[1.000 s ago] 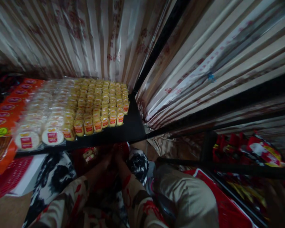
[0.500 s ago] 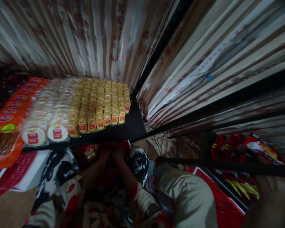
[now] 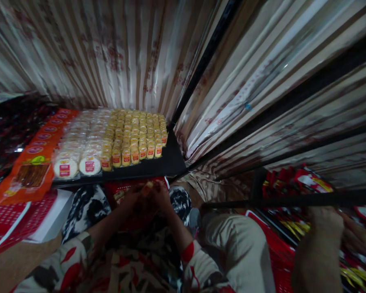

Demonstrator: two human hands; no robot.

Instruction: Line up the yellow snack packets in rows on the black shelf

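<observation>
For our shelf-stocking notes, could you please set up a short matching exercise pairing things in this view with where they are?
Things:
1. yellow round packs
2. orange packets
3. red basket
4. another person's arm

Places:
A. lower right corner
B. left end of the black shelf
C. under the shelf, by the two hands
D. right part of the shelf, in rows

Pairs: 1-D, 2-B, 3-C, 4-A

dim light. striped plastic sheeting (image 3: 116,53) hangs as walls above and to the right of the hands, split by a black post (image 3: 207,53). a black shelf (image 3: 167,162) juts just above them.
</observation>
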